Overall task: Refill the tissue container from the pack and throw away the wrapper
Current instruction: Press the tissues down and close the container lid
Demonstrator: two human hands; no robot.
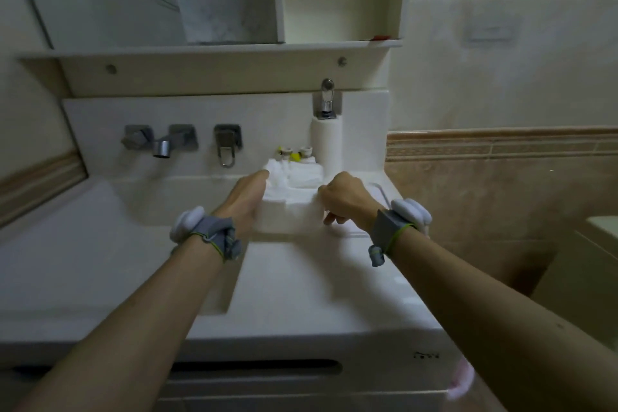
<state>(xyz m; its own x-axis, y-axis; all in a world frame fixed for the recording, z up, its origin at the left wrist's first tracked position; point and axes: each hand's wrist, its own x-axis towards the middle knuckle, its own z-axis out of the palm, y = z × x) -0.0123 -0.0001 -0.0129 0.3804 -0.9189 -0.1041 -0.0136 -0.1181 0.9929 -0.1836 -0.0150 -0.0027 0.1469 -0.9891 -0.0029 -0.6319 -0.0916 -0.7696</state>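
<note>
Two hands are working at a white container [291, 214] on the counter [301, 294] beside the basin. The left hand [245, 199] is lying flat along the container's left side, fingers [259, 177] straight and together, reaching up to the stack of tissues [294, 179] without visibly gripping anything. The right hand [344, 199] is curling at the right edge, fingers [331, 217] bent down narrow against the container's near right corner; whether they are pinching a tissue edge, the wrapper or only the rim, I cannot tell (white on white, and blurred).

The tissues are sitting between the two sets of fingertips, heaped and crumpled above the rim, seemingly not yet pressed level. No wrapper is clearly showing, so the disposal step is probably still waiting.

Risks, as I judge them: the left fingers are pushing from the basin side, but the container is sitting close to the basin's edge, and an uneven shove from the right could be tipping it or sliding it that way, dropping tissues into a possibly wet basin. Pressing the heap down hard could be creasing or tearing sheets. Just beyond the fingertips, small bottles [296, 154] and a roll [326, 140] under the dispenser are standing close, so a forward push could be knocking them over.
</note>
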